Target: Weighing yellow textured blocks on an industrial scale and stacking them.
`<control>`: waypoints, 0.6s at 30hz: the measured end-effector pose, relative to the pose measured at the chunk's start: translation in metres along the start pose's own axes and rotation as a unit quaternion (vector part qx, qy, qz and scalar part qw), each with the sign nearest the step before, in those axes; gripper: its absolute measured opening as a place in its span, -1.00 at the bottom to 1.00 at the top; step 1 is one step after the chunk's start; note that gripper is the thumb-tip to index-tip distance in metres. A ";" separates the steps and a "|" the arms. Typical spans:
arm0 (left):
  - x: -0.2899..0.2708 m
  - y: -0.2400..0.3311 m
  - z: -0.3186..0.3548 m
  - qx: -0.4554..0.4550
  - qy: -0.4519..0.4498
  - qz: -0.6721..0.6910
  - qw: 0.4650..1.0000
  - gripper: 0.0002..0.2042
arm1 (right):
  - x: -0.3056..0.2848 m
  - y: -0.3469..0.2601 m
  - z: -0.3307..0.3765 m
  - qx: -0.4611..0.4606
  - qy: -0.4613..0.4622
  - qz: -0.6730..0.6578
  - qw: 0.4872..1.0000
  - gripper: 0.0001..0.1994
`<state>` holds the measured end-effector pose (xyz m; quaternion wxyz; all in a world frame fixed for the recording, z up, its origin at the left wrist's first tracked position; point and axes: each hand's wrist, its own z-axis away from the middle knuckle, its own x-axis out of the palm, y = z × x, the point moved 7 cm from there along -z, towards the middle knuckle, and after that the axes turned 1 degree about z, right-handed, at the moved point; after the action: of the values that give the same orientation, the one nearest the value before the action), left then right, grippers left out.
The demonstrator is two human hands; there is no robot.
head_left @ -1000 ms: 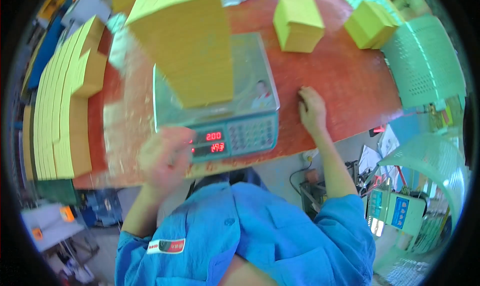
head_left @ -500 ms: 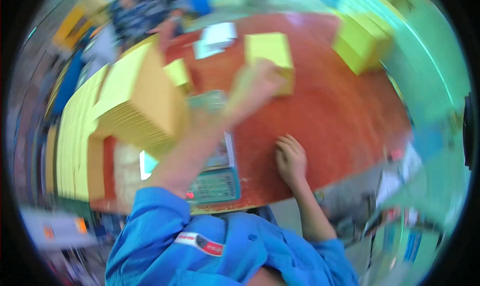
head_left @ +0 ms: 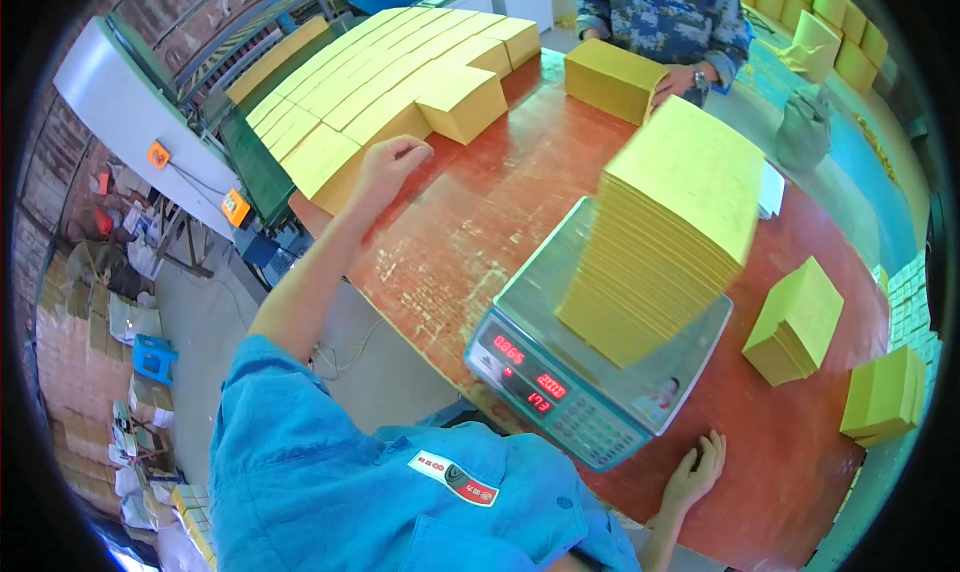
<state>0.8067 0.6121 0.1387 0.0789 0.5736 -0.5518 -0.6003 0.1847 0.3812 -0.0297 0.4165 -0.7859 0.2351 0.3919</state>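
Note:
My left hand (head_left: 393,170) is raised at the near side of a broad array of yellow paper blocks (head_left: 385,84). Its fingers are curled together, and nothing shows in them. At the lower right, my right hand (head_left: 697,469) lies on the red table (head_left: 440,242) with its fingers apart, beside a digital scale (head_left: 545,397) with a lit red display. A tall stack of yellow paper (head_left: 660,237) stands on the scale's pan. Two smaller yellow paper stacks (head_left: 797,322) sit right of the scale.
Across the table a co-worker in a camouflage jacket (head_left: 665,12) has a hand on a yellow paper block (head_left: 612,80). White papers (head_left: 771,190) lie behind the tall stack. A white and green machine (head_left: 150,122) stands left of the table. A blue stool (head_left: 153,358) is on the floor.
The view has turned left. My left hand has moved away from the small yellow stack, leftward across the scale, to the paper array. The right hand remains resting on the table.

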 end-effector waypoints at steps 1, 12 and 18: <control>-0.003 -0.022 -0.026 -0.001 -0.006 0.006 1.000 -0.83 | 0.002 -0.001 -0.001 0.004 0.000 0.008 1.000 -0.76; 0.040 -0.111 -0.200 0.295 -0.159 -0.365 0.869 -0.77 | 0.004 -0.005 0.003 0.028 0.025 0.097 0.995 -0.75; 0.061 -0.136 -0.219 0.355 -0.197 -0.343 0.847 -0.85 | 0.001 -0.011 0.008 0.047 0.022 0.146 0.988 -0.71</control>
<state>1.0300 0.4940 0.0583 -0.4513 0.5851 -0.4995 -0.4522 0.1899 0.3937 -0.0283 0.3860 -0.7309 0.3748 0.4200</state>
